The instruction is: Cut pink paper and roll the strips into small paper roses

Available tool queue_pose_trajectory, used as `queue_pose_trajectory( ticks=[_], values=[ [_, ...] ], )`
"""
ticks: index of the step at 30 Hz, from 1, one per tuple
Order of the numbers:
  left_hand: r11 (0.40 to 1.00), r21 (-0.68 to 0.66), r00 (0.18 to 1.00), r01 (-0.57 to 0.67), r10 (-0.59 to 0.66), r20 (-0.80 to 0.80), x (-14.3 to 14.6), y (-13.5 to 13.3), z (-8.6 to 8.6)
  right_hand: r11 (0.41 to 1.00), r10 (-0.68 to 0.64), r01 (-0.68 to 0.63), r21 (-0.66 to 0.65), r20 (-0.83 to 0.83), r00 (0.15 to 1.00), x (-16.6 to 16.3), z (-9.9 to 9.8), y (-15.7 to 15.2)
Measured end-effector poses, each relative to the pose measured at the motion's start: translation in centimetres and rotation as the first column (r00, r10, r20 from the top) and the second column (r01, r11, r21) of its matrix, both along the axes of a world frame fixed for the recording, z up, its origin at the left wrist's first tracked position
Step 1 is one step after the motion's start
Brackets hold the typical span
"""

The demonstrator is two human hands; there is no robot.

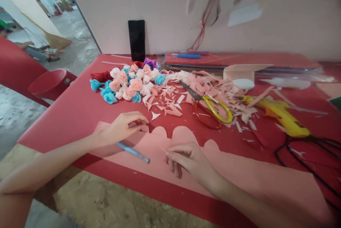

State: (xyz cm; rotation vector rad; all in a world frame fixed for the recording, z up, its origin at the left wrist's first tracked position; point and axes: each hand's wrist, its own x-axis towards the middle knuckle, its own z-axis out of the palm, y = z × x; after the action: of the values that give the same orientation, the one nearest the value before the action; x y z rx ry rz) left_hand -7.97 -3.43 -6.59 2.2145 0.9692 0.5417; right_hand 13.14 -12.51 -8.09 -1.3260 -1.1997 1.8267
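A long sheet of pink paper point(253, 178) lies along the front of the red table, its far edge cut into rounded lobes. My left hand point(125, 126) rests at the sheet's left part, fingers curled and closed at its far edge. Beneath that wrist a blue pen point(134, 152) lies on the sheet. Over the middle of the paper, my right hand point(189, 158) pinches a thin pink paper piece point(162, 148) between thumb and forefinger. Its other fingers curl underneath. Scissors point(213, 109) with yellow and red handles lie beyond the sheet, their blades partly over paper scraps.
Paper roses point(129, 84) and pink and white scraps point(170, 100) cover the table's back. A phone point(137, 40) leans on the wall. At right lie a yellow glue gun point(285, 116) and black cord point(289, 150). A red chair point(18, 64) stands left; another person sits farther off.
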Motion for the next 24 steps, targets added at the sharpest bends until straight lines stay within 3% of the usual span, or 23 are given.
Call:
queue_pose_trajectory(
  ticks=[6, 12, 14, 18, 24],
  values=[
    [0.986, -0.137, 0.995, -0.091, 0.097, 0.039, 0.4, -0.2, 0.8, 0.998, 0.012, -0.013, 0.063, 0.016, 1.0, 0.0, 0.0, 0.0],
    [0.96, -0.278, 0.994, -0.015, 0.045, 0.104, 1.1, -1.0, 2.7, 0.95, -0.111, 0.083, 0.302, 0.076, 0.991, 0.9, 2.1, -0.2],
    [0.952, -0.3, 0.987, 0.055, -0.007, 0.158, 2.0, -1.3, 3.7, 0.897, -0.151, 0.085, 0.433, 0.12, 0.981, 1.2, 3.3, -0.2],
    [0.96, -0.221, 0.96, 0.169, -0.109, 0.259, 4.7, -1.4, 5.3, 0.722, -0.256, 0.069, 0.689, 0.173, 0.951, 1.4, 5.5, -0.5],
    [0.96, -0.14, 0.918, 0.241, -0.179, 0.353, 7.3, -1.4, 7.2, 0.556, -0.366, 0.032, 0.831, 0.21, 0.907, 1.9, 7.5, -0.5]
  ],
)
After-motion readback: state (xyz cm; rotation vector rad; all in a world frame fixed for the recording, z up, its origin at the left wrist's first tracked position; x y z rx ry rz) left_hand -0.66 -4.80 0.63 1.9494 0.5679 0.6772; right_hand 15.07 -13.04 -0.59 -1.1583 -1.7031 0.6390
